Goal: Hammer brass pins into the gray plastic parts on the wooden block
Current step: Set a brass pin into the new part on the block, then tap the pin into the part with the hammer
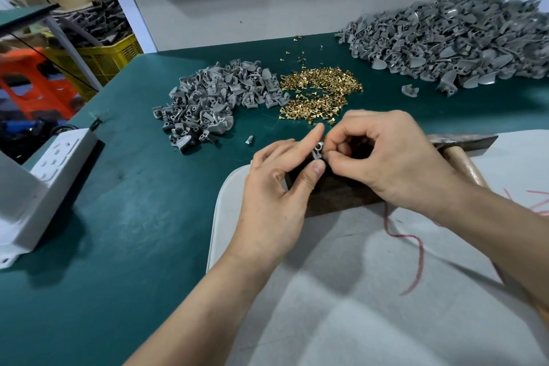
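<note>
My left hand (277, 187) pinches a small gray plastic part (318, 152) between thumb and forefinger, just above the dark wooden block (341, 196). My right hand (389, 154) meets it from the right, fingers curled, fingertips pinched at the part; whatever they hold is too small to see. The hands hide most of the block. A pile of brass pins (319, 93) lies on the green mat beyond the hands. The hammer (463, 147) lies behind my right hand, its head on the mat and its wooden handle under my wrist.
A small heap of gray parts (214, 101) sits left of the pins, a much larger heap (457, 41) at the back right. A white power strip (64, 151) and white bracket stand at the left. A gray sheet (341, 291) with red thread covers the near table.
</note>
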The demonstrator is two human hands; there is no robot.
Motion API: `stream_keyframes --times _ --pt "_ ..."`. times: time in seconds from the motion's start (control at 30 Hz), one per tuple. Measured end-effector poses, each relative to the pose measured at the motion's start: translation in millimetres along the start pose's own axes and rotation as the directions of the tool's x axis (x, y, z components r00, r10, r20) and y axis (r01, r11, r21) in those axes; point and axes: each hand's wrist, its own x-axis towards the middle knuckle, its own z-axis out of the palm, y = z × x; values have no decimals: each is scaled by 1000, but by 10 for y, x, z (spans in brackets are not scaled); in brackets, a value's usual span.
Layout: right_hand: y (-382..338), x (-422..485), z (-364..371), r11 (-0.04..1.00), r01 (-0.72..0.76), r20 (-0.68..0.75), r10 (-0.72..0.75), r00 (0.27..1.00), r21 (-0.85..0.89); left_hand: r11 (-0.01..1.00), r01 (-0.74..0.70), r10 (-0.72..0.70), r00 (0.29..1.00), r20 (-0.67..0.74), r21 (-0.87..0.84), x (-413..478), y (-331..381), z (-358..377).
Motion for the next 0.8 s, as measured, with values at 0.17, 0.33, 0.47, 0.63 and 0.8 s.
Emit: stream_keyframes --times 0.17,0.33,0.47,0.63,0.8 --pt "6 22 6 999 -30 13 30 999 12 999 17 -18 1000 -24 -41 -4 -3 12" --pt "24 85 -151 986 -124 168 104 980 113 999 16 -18 999 -49 -38 -22 11 15" --pt "79 127 -248 975 -161 95 147 984 156 998 45 -47 998 -52 -48 -26 19 8" --pt "70 119 -249 974 -180 108 166 980 140 996 65 -69 995 -73 -58 -26 32 17" --pt "31 128 -344 977 -186 99 176 979 102 993 46 -55 995 -85 -105 -23 0 24"
